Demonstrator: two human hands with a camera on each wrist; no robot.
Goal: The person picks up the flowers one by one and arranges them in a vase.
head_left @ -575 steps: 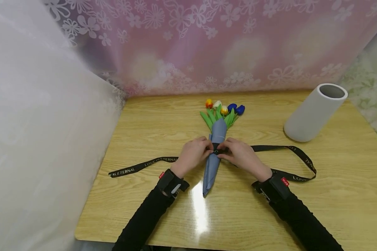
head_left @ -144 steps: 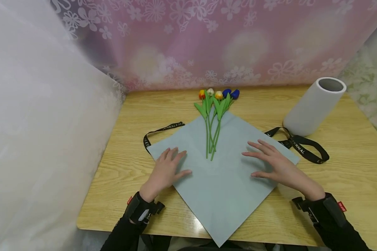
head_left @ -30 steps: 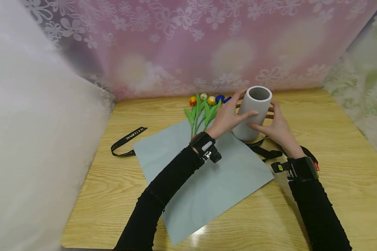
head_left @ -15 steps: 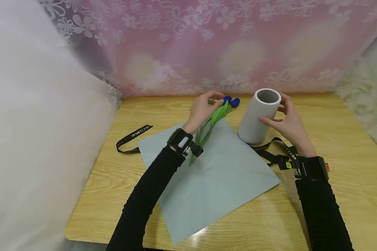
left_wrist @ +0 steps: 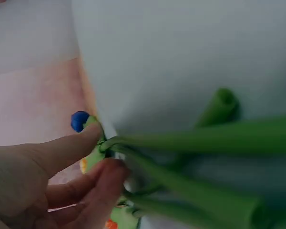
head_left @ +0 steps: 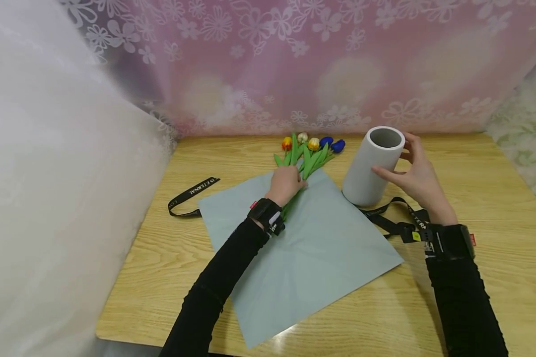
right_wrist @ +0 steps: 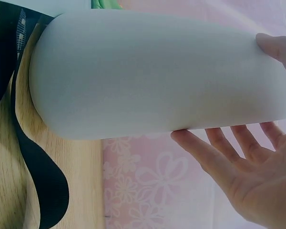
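Left grip (head_left: pixel 287 184) pinches the tulips (head_left: pixel 311 161) by their stems, over the far part of my grey paper (head_left: pixel 312 263). My right grip (head_left: pixel 424 183) clasps the white vase (head_left: pixel 368 171), upright on the bench (head_left: pixel 375 317), right of the paper.

R grip (right_wrist: pixel 255 181) on vase (right_wrist: pixel 148 76), blk ribbon (right_wrist: pixel 47 186)

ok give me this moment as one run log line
left hand: holds flower stems | right hand: grips vase | paper: under flower stems | ribbon: either side of paper
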